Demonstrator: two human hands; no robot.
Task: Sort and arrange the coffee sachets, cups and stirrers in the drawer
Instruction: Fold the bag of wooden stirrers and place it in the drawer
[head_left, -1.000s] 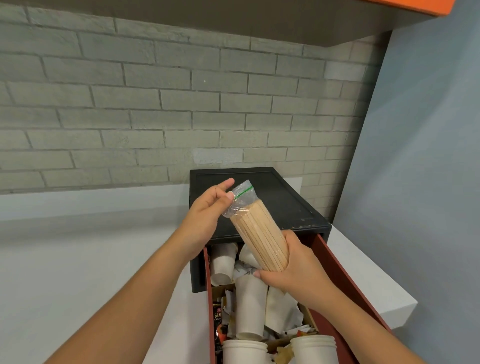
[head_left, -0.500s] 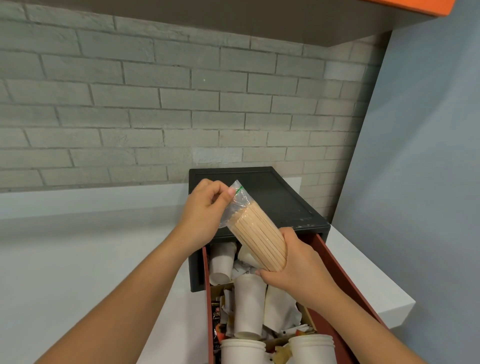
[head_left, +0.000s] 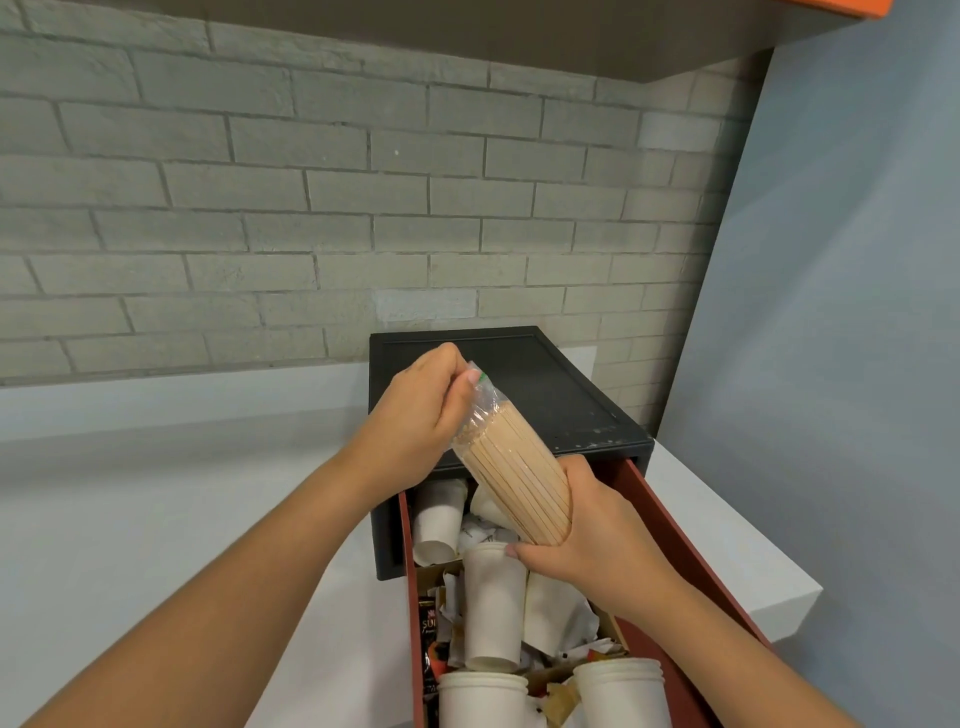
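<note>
Several cups (head_left: 491, 603) cluttered the drawer (head_left: 670, 525); above, left hand (head_left: 415, 415) pinched the stirrer bag (head_left: 514, 478), right hand (head_left: 592, 540) gripped its base.

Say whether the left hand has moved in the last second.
Yes: the left hand stays over the left edge of the black cabinet, but its fingers have curled onto the stirrer bag.

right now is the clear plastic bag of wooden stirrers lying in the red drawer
No, the left hand and right hand hold the bag up above the drawer.
</note>
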